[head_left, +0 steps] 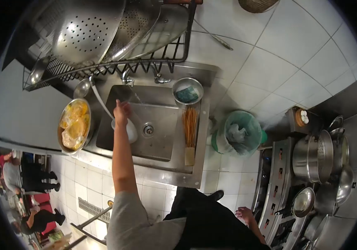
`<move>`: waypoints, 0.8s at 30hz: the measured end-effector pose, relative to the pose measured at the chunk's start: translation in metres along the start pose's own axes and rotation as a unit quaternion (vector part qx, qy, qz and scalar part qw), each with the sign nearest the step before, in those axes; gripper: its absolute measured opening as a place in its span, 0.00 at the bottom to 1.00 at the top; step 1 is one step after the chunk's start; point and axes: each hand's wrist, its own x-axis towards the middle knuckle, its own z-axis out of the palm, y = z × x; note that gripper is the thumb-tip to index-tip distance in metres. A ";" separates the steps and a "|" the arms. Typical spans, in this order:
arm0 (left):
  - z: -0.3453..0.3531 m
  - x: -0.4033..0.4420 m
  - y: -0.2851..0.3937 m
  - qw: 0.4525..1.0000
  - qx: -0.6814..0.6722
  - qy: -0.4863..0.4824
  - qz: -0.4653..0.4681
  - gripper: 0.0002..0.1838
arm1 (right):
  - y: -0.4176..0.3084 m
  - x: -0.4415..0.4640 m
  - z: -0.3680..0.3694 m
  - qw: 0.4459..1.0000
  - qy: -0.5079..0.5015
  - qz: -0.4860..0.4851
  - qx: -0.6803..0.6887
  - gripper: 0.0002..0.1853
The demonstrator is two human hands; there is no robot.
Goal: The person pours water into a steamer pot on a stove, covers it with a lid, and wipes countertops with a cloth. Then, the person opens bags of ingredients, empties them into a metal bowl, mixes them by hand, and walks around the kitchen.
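My left hand [122,110] is over the left part of the steel sink [157,146], below a faucet [127,79] with a thin stream beside it. Its fingers are blurred, and whether they grip anything is unclear. Just under this hand lies a pale rounded object [131,132], partly hidden by my forearm; a long pale handle or hose [100,96] slants toward it. My right hand [244,214] hangs low at my right side, away from the sink, fingers loosely apart and holding nothing.
A pan of yellow food in plastic [76,127] stands left of the sink. On the right edge are a bowl with a green cloth [187,92] and a stick brush [190,129]. Beyond stand a lined bin [238,133] and stove [276,179]. Colanders [87,33] hang above; people stand lower left.
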 end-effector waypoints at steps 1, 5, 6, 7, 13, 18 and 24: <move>0.014 0.015 0.007 1.000 -0.003 -0.008 -0.004 0.30 | 0.001 -0.008 0.007 1.000 0.012 0.020 0.005 0.12; 0.014 0.129 -0.014 0.992 0.087 -0.079 -0.046 0.30 | 0.047 -0.016 -0.015 0.911 -0.157 -0.236 -0.299 0.10; -0.002 0.157 -0.031 0.978 0.123 -0.168 -0.033 0.31 | 0.041 -0.038 -0.005 0.837 -0.101 -0.290 -0.452 0.09; 0.024 0.135 -0.017 0.984 0.123 -0.128 -0.018 0.23 | 0.023 -0.066 0.016 0.733 -0.043 -0.335 -0.590 0.11; 0.067 0.118 0.013 0.954 -0.136 -0.266 -0.038 0.19 | 0.001 -0.077 0.034 0.742 -0.029 -0.266 -0.615 0.10; 0.039 0.054 0.011 0.985 0.092 -0.116 0.094 0.20 | -0.013 -0.064 0.034 0.741 -0.028 -0.242 -0.626 0.10; -0.089 -0.027 -0.061 0.673 0.691 0.222 -0.141 0.41 | -0.008 -0.041 0.040 0.853 -0.056 -0.175 -0.488 0.07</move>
